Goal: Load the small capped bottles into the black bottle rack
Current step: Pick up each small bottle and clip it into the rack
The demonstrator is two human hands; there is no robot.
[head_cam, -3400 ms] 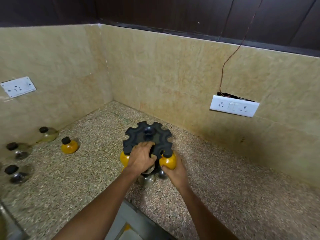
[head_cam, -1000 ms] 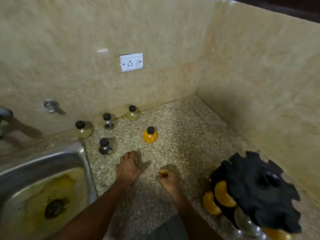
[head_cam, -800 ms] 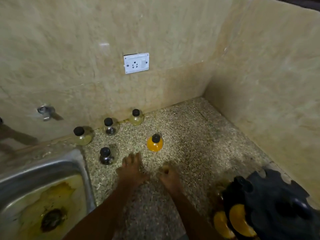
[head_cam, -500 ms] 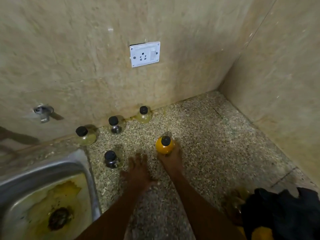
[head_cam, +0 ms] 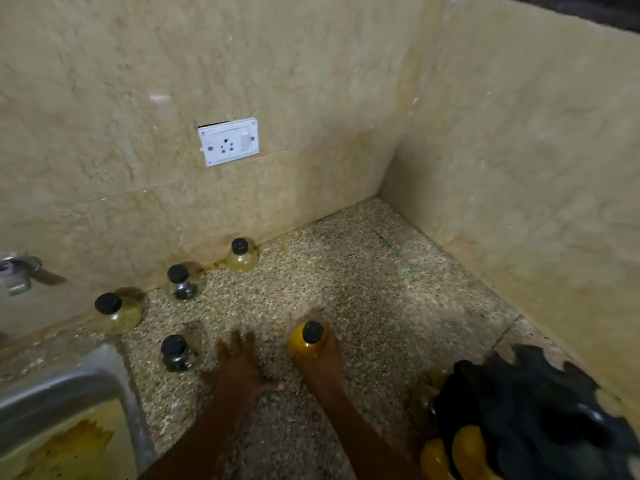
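Right hand: the right hand [head_cam: 323, 362] is wrapped round the small round orange bottle with a black cap [head_cam: 308, 341] and grips it from the near side, on the speckled stone counter [head_cam: 363, 289].
Left hand: the left hand [head_cam: 239, 367] lies over the counter with its fingers spread out and holds nothing. It is just left of the orange bottle.
Rack: the black plastic bottle rack with a notched round top [head_cam: 540, 410] stands at the bottom right, near the right wall. Two orange bottles [head_cam: 453, 452] sit under its top on the near left side.
Loose bottles: a dark bottle with a black cap [head_cam: 176, 355] stands just left of the left hand. Three more stand along the back wall: a pale yellow bottle [head_cam: 116, 313], a clear dark bottle [head_cam: 181, 284] and another pale yellow bottle [head_cam: 241, 256].
Sink: a shiny steel sink [head_cam: 69, 393] with a yellow stain inside is at the bottom left.
Wall: a white plug socket with a switch [head_cam: 228, 142] is on the tan back wall. A metal tap fitting [head_cam: 17, 271] is at the far left.
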